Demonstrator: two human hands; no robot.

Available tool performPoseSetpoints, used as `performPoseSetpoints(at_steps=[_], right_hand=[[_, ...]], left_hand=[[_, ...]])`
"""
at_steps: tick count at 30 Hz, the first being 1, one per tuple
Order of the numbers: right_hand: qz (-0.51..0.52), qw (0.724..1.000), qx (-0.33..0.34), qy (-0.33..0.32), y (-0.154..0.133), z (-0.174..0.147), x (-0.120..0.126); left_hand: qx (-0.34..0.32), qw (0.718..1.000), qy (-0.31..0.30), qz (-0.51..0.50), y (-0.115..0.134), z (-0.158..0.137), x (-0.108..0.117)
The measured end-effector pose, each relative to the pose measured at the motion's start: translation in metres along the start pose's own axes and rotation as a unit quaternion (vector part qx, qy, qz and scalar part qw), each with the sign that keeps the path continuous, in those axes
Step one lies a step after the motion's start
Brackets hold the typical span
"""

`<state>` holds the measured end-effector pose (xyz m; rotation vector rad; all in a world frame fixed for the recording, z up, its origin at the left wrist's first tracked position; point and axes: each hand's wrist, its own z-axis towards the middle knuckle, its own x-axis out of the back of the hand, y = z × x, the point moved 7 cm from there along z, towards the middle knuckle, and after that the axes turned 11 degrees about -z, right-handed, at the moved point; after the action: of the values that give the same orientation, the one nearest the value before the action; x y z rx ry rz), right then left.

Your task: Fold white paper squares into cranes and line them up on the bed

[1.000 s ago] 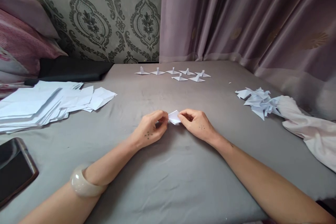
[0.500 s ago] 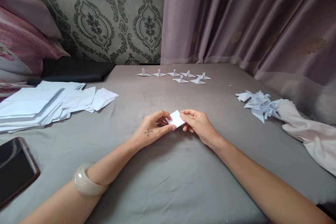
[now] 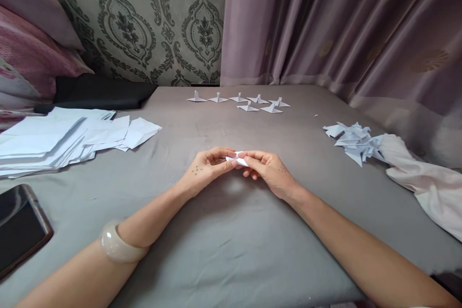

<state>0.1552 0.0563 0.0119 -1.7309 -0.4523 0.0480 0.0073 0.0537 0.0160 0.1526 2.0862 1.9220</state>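
Observation:
Between my two hands, above the grey cloth, is a small piece of folded white paper [image 3: 241, 160]. My left hand [image 3: 212, 163] pinches its left side with thumb and fingers, and a pale bangle [image 3: 121, 245] circles that forearm. On the opposite side, my right hand [image 3: 266, 166] grips the paper with thumb on top and fingers curled beneath. The fingertips nearly meet and cover much of the paper, so its exact folds are partly hidden.
Several folded paper birds [image 3: 248, 106] stand at the back. A stack of white paper sheets [image 3: 43, 139] lies left, above a phone [image 3: 23, 228]. To the right, a heap of folded paper pieces [image 3: 355, 139] touches a pale cloth [image 3: 426, 183]. Black fabric [image 3: 104, 91] lies back left.
The folded paper, earlier a visible flat diamond, is now tilted and shows as a narrow strip. Both hands have drawn closer together around it.

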Motion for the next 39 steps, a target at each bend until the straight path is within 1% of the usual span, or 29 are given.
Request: performPoseSetpoints(at_steps=[6, 13, 17, 20, 23, 25, 26, 28, 30, 32, 35, 39], right_hand=[[0.001, 1.0, 0.013, -0.024, -0.004, -0.003, -0.004], [0.005, 1.0, -0.008, -0.019, 0.0, -0.003, -0.004], [-0.007, 1.0, -0.004, -0.016, -0.001, -0.003, -0.004], [-0.037, 0.999, 0.008, -0.002, 0.0, -0.002, -0.004], [-0.107, 0.993, 0.033, 0.032, 0.001, -0.002, -0.002], [-0.174, 0.979, 0.074, 0.07, -0.002, -0.004, 0.001], [-0.216, 0.967, 0.1, 0.09, -0.005, -0.006, 0.002], [-0.307, 0.931, 0.153, 0.127, -0.012, -0.011, 0.003], [-0.376, 0.895, 0.189, 0.15, -0.018, -0.015, 0.001], [-0.411, 0.873, 0.201, 0.167, -0.022, -0.017, 0.001], [-0.422, 0.862, 0.205, 0.191, -0.026, -0.018, 0.003], [-0.357, 0.866, 0.267, 0.228, -0.037, -0.022, 0.006]], left_hand=[[0.016, 1.0, 0.021, -0.017, -0.007, -0.001, 0.006], [0.013, 1.0, 0.015, 0.011, -0.002, -0.002, 0.004], [0.013, 1.0, 0.013, 0.014, 0.0, -0.002, 0.002], [0.004, 1.0, 0.009, 0.019, 0.001, -0.002, 0.002], [0.004, 0.999, 0.01, 0.034, 0.002, -0.002, 0.003], [0.006, 0.999, 0.008, 0.037, 0.0, -0.002, 0.003], [0.006, 0.999, 0.006, 0.035, 0.0, -0.002, 0.003], [0.002, 1.0, 0.0, 0.028, -0.003, -0.001, 0.002], [-0.015, 1.0, -0.001, 0.028, -0.004, -0.001, 0.001], [-0.05, 0.998, -0.004, 0.033, -0.002, -0.001, 0.0], [-0.099, 0.993, -0.021, 0.062, 0.003, -0.004, -0.004], [-0.137, 0.979, -0.021, 0.148, 0.011, -0.008, -0.006]])
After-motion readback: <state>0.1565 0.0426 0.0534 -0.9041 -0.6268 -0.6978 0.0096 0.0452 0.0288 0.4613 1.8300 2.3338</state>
